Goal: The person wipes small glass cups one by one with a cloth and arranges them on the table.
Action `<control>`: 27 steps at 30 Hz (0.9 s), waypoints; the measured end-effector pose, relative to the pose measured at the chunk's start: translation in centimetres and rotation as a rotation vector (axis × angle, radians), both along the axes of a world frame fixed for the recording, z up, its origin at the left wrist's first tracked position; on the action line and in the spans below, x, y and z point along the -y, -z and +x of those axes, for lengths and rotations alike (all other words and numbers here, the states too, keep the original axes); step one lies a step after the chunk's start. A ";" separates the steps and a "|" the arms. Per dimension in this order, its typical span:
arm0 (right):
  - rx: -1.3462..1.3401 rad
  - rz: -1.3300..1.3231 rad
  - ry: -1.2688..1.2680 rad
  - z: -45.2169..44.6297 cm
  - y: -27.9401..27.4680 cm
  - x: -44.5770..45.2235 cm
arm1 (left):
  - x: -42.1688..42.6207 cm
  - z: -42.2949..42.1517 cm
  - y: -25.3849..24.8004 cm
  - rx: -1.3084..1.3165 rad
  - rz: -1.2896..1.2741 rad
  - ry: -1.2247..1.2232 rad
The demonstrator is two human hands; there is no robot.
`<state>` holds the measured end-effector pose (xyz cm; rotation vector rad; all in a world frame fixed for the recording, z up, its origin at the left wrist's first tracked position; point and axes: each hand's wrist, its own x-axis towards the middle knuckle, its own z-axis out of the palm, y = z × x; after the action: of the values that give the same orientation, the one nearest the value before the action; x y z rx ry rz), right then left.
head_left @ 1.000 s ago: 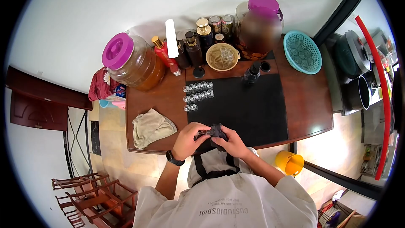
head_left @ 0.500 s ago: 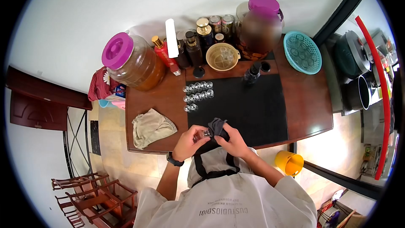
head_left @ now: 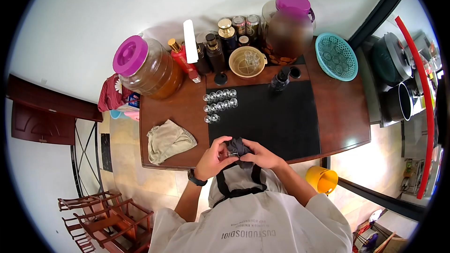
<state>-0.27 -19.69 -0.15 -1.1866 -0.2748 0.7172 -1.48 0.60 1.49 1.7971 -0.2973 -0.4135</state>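
Observation:
Over the front edge of the dark mat (head_left: pixel 276 117), my left hand (head_left: pixel 212 160) grips a small clear glass (head_left: pixel 227 154) between thumb and fingers. My right hand (head_left: pixel 263 154) is closed on a dark grey cloth (head_left: pixel 239 147), which is pressed against the glass and hides part of it. Beyond my hands, several small glasses (head_left: pixel 220 106) stand in rows at the mat's left side. A beige crumpled cloth (head_left: pixel 170 142) lies on the table to the left.
A beige basket (head_left: pixel 247 62) with glasses and a turquoise basket (head_left: pixel 336 57) stand at the back. Two large jars with purple lids (head_left: pixel 131 56), bottles (head_left: pixel 215 55) and cans line the wall. A yellow bin (head_left: pixel 321 180) is on the floor at right.
The dark cloth moved off the glass, showing it, and is now back around its end. Both hands stayed in nearly the same place. The rows of glasses are unchanged.

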 end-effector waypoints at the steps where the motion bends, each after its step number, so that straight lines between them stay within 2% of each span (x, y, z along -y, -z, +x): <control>1: -0.131 0.083 0.009 0.0 -0.1 -0.1 | 0.1 0.0 -0.1 0.079 0.015 -0.017; 2: -0.131 0.084 0.008 0.1 0.2 -0.1 | 0.2 0.0 -0.2 0.079 0.016 -0.018; 4: -0.303 0.114 -0.010 0.1 0.9 0.0 | 0.4 0.0 -0.3 0.213 0.102 -0.063; 8: -0.301 0.170 0.025 0.0 0.6 -0.1 | 0.5 0.2 -0.6 0.306 0.162 -0.061; 11: -0.216 0.089 -0.021 0.4 0.4 0.6 | 0.6 0.2 -0.5 0.310 0.197 -0.034; 14: -0.092 -0.034 -0.035 0.4 0.4 0.8 | 0.6 0.0 0.2 0.323 0.184 -0.055; 16: 0.175 -0.206 0.235 0.0 0.6 0.7 | 0.7 0.0 0.4 0.296 0.178 -0.153; 17: 0.174 -0.205 0.234 0.1 0.4 0.7 | 0.7 0.1 0.4 0.295 0.179 -0.153; 19: 0.652 -0.406 0.280 0.5 -0.6 0.7 | 0.8 0.3 0.3 0.182 0.240 -0.153; 20: 0.651 -0.408 0.282 0.4 -0.6 0.4 | 1.1 0.1 0.5 0.182 0.239 -0.150; 22: 0.888 -0.600 0.250 -0.2 -0.4 -0.5 | 1.9 -0.2 1.6 0.094 -0.001 -0.228; 23: 0.894 -0.702 0.175 -0.7 0.8 -0.7 | 2.1 -0.1 2.1 0.096 0.000 -0.225; 25: 0.911 -0.721 0.156 -0.8 1.0 -0.9 | 2.3 0.2 2.9 -0.212 -0.321 -0.361; 27: 0.922 -0.744 0.134 -0.8 1.2 -0.9 | 2.1 -0.1 3.7 -0.289 -0.399 -0.359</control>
<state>-1.05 -18.76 -1.36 -2.1928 -0.7196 0.0815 -1.54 -1.53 -2.24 1.3415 0.1389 -0.3243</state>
